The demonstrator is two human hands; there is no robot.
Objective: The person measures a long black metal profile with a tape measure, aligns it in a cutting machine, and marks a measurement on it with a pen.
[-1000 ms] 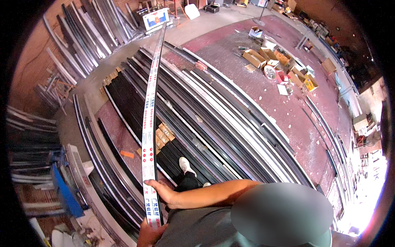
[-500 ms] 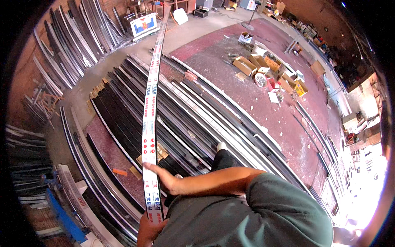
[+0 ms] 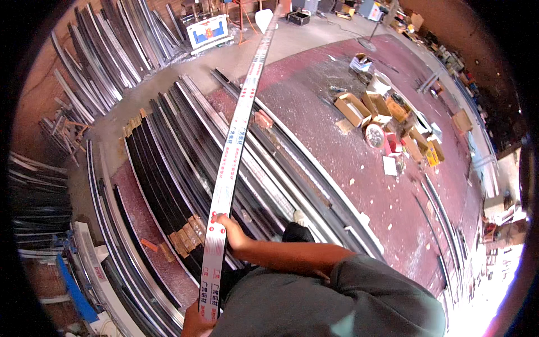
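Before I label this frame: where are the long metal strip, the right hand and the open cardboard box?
long metal strip (image 3: 236, 135), head view, mid-length face
right hand (image 3: 229, 229), head view, back of hand
open cardboard box (image 3: 351, 108), head view, side flap

Metal strip above floor profiles — boxes right

A long, flat silvery metal strip, printed with red markings, runs from about 6 o'clock near the lower edge straight up toward 12 o'clock, slightly tilted right, held lengthwise in the air above dark stacked profiles.
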